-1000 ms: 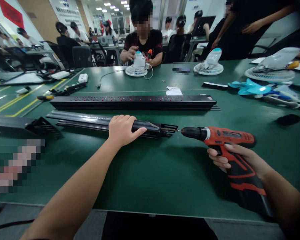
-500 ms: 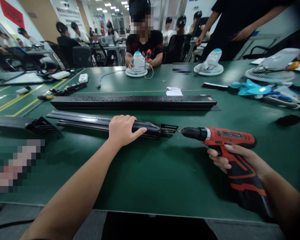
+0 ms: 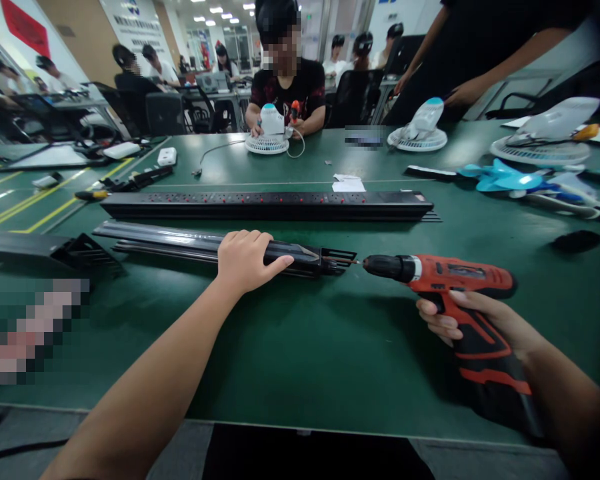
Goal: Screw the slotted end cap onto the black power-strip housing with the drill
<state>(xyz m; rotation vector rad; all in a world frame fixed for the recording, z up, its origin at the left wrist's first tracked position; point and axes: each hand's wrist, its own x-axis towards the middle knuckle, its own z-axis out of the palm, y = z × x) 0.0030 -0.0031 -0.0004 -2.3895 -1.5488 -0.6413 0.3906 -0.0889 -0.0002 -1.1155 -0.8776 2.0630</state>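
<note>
Strip lies near-centre on the table, left hand pressed over it, fingers curled, pinning it steady. Right hand is closed round the drill, its bit level at the strip's right end.

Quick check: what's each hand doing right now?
Left hand: open, laid over the near black power strip casing.
Right hand: closed around the red cordless drill grip.
</note>
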